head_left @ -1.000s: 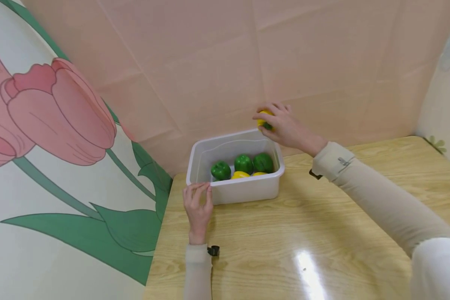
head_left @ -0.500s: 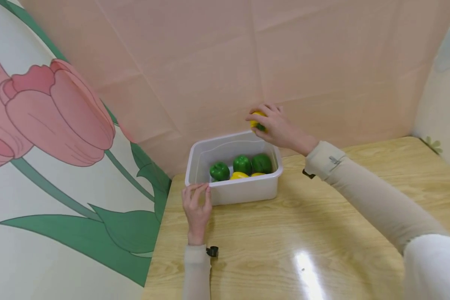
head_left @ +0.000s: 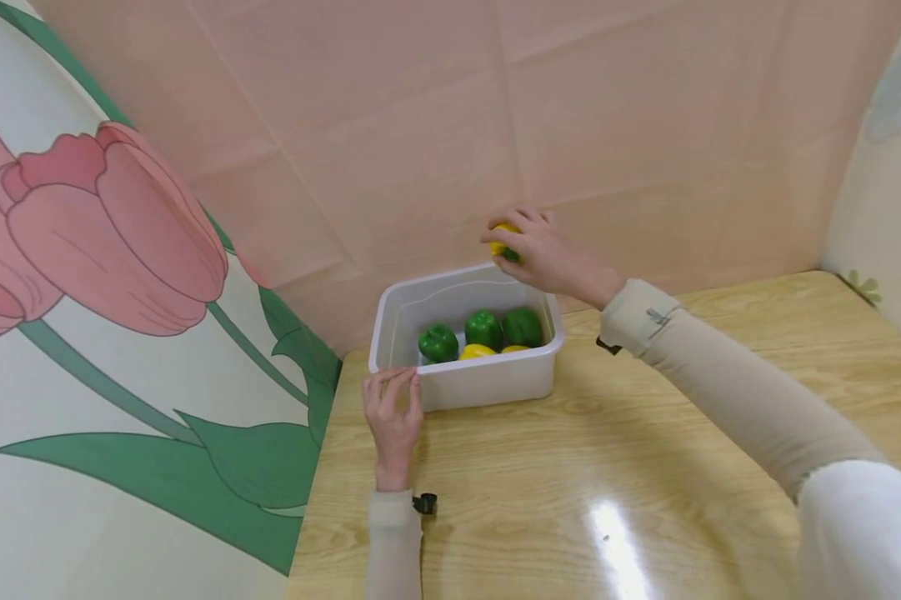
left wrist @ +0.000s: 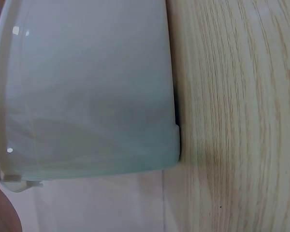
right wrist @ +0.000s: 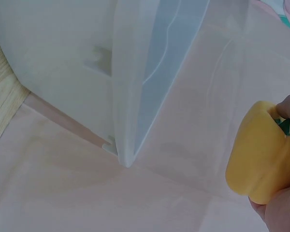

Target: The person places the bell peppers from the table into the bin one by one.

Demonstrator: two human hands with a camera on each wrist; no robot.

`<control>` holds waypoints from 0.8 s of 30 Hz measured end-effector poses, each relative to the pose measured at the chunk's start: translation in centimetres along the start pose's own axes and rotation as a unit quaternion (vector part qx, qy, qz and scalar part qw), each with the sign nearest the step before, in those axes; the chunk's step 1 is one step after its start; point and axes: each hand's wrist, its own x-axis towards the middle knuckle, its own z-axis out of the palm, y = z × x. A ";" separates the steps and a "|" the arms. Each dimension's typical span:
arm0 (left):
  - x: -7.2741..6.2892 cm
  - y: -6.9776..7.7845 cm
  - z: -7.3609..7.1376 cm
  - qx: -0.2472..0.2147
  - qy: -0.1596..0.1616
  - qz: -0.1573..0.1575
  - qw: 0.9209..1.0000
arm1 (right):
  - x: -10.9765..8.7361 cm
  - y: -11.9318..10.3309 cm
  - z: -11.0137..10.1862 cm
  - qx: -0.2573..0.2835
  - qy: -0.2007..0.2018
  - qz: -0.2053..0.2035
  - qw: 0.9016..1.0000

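Note:
My right hand (head_left: 555, 258) grips a yellow bell pepper (right wrist: 256, 152) with a green stem. It holds the pepper in the air, above the back right rim of a white plastic bin (head_left: 488, 385). Over the bin's near left corner, the fingers of my left hand (head_left: 395, 421) hold the rim. Inside the bin lie a green bell pepper (head_left: 438, 343) at the left, another green bell pepper (head_left: 483, 328) in the middle and a darker green one (head_left: 522, 327) at the right. Two yellow pieces (head_left: 478, 351) show in front, partly hidden by the near wall.
The bin stands on a wood-grain table (head_left: 540, 483), close to a pink cloth backdrop (head_left: 390, 150). A wall with painted tulips (head_left: 120, 233) borders the table on the left. Another pale wall (head_left: 885, 200) rises at the right.
My right hand has moved a little to the left with the yellow bell pepper, farther in over the bin's back rim. My left hand stays on the bin's corner.

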 end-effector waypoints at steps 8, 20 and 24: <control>0.0 0.0 -0.1 -0.001 -0.003 0.002 1.000 | 0.6 -0.3 0.2 -0.004 -0.001 -0.008 1.000; 0.1 0.1 0.1 0.002 -0.002 0.009 1.000 | 1.5 -0.7 0.4 -0.016 -0.012 -0.013 1.000; 0.0 0.1 0.1 0.003 -0.003 0.004 1.000 | 2.0 -1.0 0.5 -0.016 -0.020 -0.017 1.000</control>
